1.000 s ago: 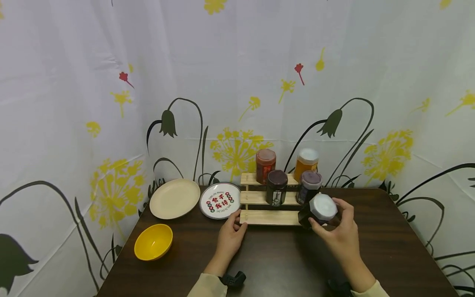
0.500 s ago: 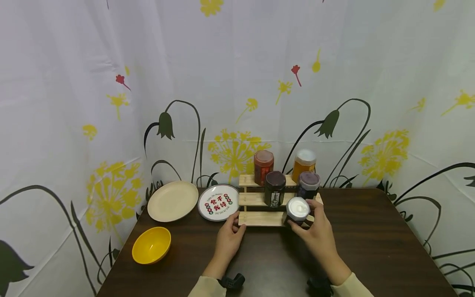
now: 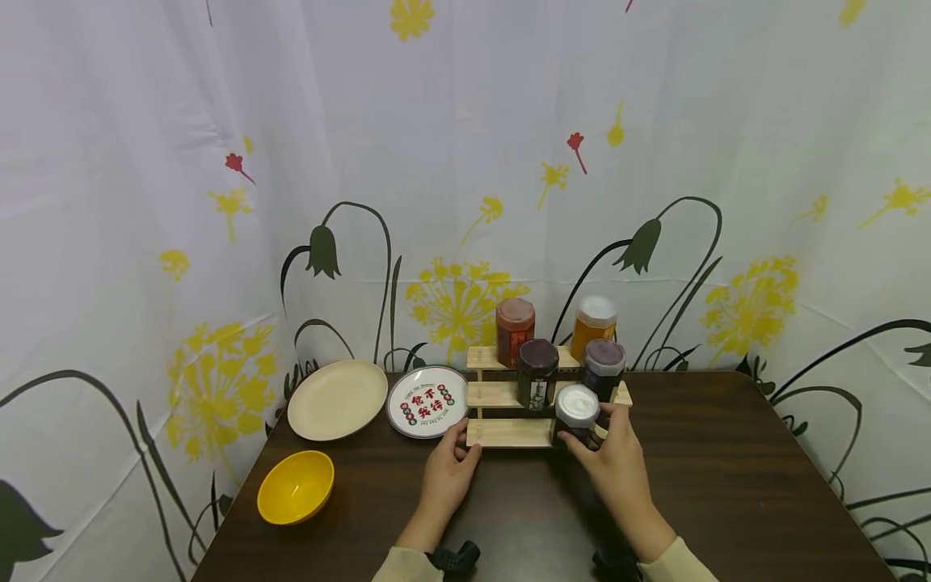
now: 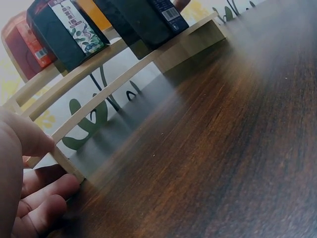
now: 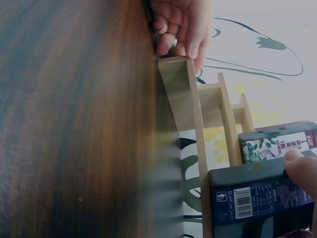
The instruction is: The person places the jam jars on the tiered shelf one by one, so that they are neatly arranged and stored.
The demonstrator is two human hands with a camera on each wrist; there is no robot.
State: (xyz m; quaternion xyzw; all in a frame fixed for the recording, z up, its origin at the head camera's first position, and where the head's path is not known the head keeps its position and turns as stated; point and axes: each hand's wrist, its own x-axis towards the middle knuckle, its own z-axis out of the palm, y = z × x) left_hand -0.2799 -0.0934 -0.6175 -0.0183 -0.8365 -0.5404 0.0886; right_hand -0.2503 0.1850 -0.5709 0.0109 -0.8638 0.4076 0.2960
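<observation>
A three-step wooden rack (image 3: 509, 433) stands at the back of the table. My left hand (image 3: 447, 475) grips the left end of its lowest step, thumb over the front edge and fingers around the side. On that step's right part, a dark jar with a white lid (image 3: 578, 404) stands upright, its barcoded label (image 5: 242, 202) showing in the right wrist view. My right hand (image 3: 618, 469) holds this jar by its sides. Behind it, a dark jar (image 3: 538, 373) and a purple-lidded jar (image 3: 604, 368) occupy the middle step. A red jar (image 3: 515, 333) and an amber jar (image 3: 594, 330) sit on top.
Left of the rack is a white plate with red lettering (image 3: 427, 402), then a cream oval plate (image 3: 338, 400). A yellow bowl (image 3: 296, 488) stands nearer the front left. Behind the dark wooden table (image 3: 742, 485) hangs a flower-patterned curtain (image 3: 465, 162).
My right hand has brought the white-lidded jar leftward and down onto the lowest step, from tilted to upright. My left hand has kept its grip on the rack's end.
</observation>
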